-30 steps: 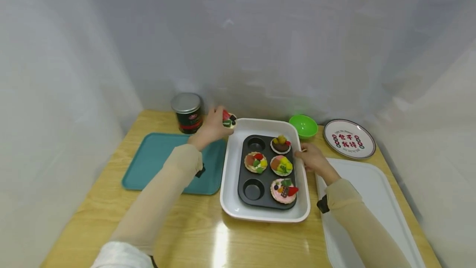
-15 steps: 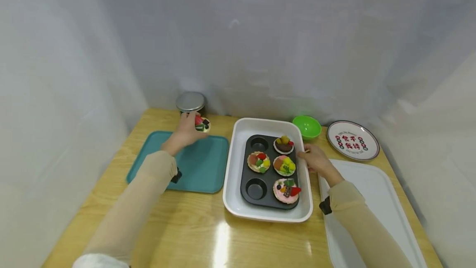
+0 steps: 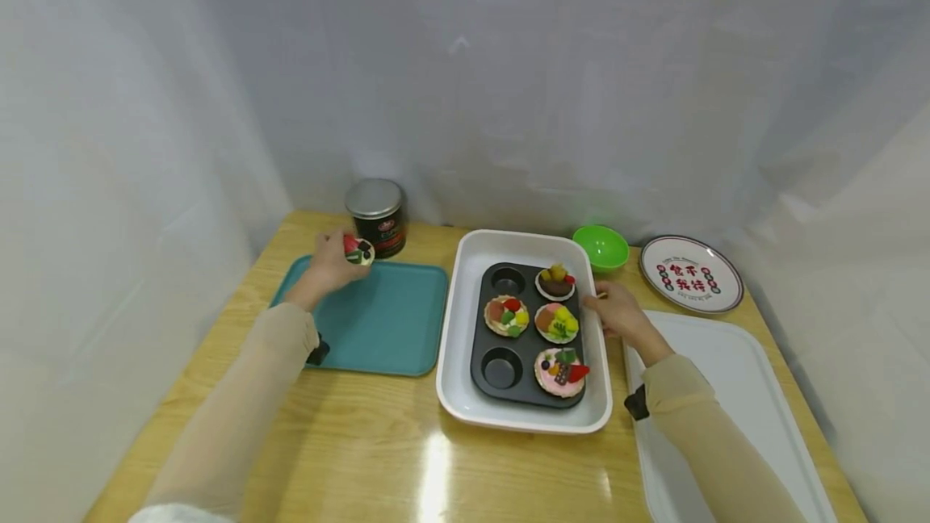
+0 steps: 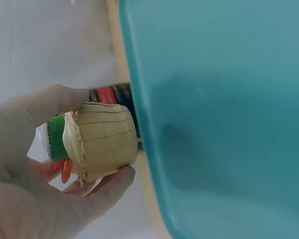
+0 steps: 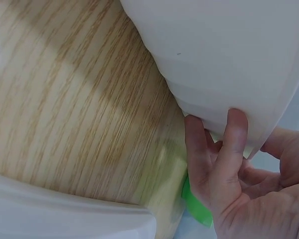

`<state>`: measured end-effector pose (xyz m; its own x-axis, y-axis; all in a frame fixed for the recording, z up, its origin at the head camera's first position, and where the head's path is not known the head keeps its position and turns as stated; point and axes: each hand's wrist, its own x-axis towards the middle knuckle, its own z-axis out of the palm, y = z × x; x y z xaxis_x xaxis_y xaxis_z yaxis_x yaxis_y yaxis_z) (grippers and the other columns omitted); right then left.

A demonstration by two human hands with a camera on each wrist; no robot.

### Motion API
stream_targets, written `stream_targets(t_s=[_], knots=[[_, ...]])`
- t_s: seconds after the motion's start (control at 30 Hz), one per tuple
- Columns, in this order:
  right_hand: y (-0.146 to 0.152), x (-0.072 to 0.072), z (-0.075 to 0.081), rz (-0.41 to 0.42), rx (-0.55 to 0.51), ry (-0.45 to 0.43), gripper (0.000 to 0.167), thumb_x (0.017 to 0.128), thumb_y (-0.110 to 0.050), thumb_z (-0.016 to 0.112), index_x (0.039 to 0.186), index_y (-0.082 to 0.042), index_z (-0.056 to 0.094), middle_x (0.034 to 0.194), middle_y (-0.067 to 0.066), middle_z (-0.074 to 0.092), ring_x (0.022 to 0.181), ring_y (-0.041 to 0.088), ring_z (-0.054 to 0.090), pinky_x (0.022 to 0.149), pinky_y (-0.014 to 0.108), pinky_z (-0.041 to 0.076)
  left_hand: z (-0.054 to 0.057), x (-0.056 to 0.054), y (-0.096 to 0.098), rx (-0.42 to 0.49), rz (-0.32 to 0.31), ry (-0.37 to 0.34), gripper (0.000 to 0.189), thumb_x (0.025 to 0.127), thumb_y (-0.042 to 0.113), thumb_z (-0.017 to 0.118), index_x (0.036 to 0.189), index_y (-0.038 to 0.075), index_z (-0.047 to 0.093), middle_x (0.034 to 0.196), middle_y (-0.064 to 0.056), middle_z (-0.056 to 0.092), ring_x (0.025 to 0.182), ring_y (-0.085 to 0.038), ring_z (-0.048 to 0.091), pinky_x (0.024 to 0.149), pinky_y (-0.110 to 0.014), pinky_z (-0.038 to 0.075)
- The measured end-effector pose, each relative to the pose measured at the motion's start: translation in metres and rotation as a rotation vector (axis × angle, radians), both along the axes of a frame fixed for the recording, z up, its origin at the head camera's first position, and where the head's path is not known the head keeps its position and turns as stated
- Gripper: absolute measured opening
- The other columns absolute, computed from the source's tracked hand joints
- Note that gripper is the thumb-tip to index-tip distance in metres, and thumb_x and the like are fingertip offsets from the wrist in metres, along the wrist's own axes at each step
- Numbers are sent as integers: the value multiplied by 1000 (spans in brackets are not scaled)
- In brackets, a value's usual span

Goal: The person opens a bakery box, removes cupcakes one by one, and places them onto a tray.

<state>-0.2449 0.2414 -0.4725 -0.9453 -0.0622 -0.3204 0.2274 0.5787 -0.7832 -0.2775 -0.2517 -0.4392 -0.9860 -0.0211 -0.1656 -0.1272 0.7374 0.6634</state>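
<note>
- Pinching a small fruit-topped tart, the left hand is up by the far-left corner of the teal tray, and there's the tart, near the far edge, just beside the dark tin with the silver lid!
- It's a narrow grip: thumb on one side of the pale, pleated case, fingertips on the other, red, green and dark toppings on show.
- Over to the right hand, and it's got the white tub by its right-hand wall, fingers against the outside, thumb at the rim.
- Inside that tub, a black six-cup baking pan, lying lengthwise, dark against the white floor.
- Down the pan's right column: a brown-filled tart at the far end, a yellow-topped tart in the middle, a pink tart nearest the person.
- In the left column a mixed-fruit tart has the middle spot, and the cups at either end show their dark bottoms.
- Past the right hand, a bright green bowl, close by the tub's far corner, and further right a white plate with red lettering.
- There's a white tray at the right, its surface partly hidden under the right forearm.
- All of it stands on a shiny wooden table, pale cloth hanging behind.
</note>
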Motion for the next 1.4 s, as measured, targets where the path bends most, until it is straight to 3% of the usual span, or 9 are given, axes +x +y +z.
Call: stream_targets(t_s=[0.23, 0.43, 0.73, 0.93, 1.03, 1.13, 1.23, 1.33, 1.4], knots=[[-1, 2, 1, 17, 8, 24, 48, 107, -20, 54, 147, 5, 50, 126, 35, 65, 79, 17, 71, 58, 32, 60, -18, -1, -26, -16, 82, 4, 86, 95, 21, 72, 162, -1, 23, 153, -38, 24, 127, -52, 47, 108, -63, 46], [-1, 2, -1, 20, -14, 30, 47, 108, -19, 54, 148, 5, 50, 127, 36, 64, 78, 17, 71, 59, 33, 62, -32, -3, -43, -23, 112, 7, 87, 96, 21, 70, 162, -6, 18, 153, -42, 21, 127, -54, 46, 111, -65, 43], [2, -1, -4, 24, 41, 14, 49, 109, -24, 52, 151, 1, 48, 137, 34, 60, 86, 19, 71, 61, 31, 60, -35, -4, -51, -13, 116, -19, 93, 96, 22, 68, 163, -8, 11, 154, -45, 22, 130, -55, 42, 115, -66, 39], [1, -1, -4, 19, 36, 17, 49, 109, -24, 52, 150, 2, 48, 135, 34, 61, 87, 20, 72, 61, 31, 61, -37, -9, -53, -17, 89, -31, 96, 98, 23, 68, 163, -10, 6, 153, -46, 26, 136, -56, 39, 118, -66, 36], [0, 0, -5, 11, 29, 22, 48, 109, -24, 53, 150, 2, 49, 133, 34, 62, 85, 19, 71, 60, 31, 60, -37, -7, -53, -25, 96, -28, 101, 98, 27, 70, 165, -7, 2, 157, -46, 21, 142, -59, 32, 118, -69, 33], [1, -1, -6, 10, 31, 19, 49, 109, -24, 53, 151, 1, 48, 135, 34, 61, 85, 19, 71, 60, 31, 60, -29, -2, -41, -30, 143, 63, 101, 97, 32, 70, 167, -2, 4, 162, -42, 16, 148, -59, 22, 119, -71, 30], [1, -2, -6, 15, 34, 14, 50, 109, -25, 52, 152, 0, 47, 136, 34, 61, 87, 19, 71, 60, 31, 60, -12, 1, -15, -14, 157, 221, 89, 99, 32, 68, 166, 2, 18, 162, -35, 22, 150, -54, 23, 117, -69, 33], [1, -2, -5, 14, 34, 13, 50, 109, -25, 52, 153, 0, 47, 135, 34, 62, 86, 19, 72, 61, 31, 61, 7, -1, 23, 28, 45, 325, 76, 102, 29, 66, 163, 2, 30, 161, -30, 32, 148, -48, 34, 119, -64, 35], [1, -3, -5, 16, 31, 13, 50, 109, -24, 52, 152, 1, 47, 135, 34, 62, 86, 20, 72, 61, 32, 61, 18, -2, 49, 67, -69, 326, 77, 103, 31, 66, 164, 4, 28, 167, -25, 31, 154, -46, 32, 124, -63, 31]])
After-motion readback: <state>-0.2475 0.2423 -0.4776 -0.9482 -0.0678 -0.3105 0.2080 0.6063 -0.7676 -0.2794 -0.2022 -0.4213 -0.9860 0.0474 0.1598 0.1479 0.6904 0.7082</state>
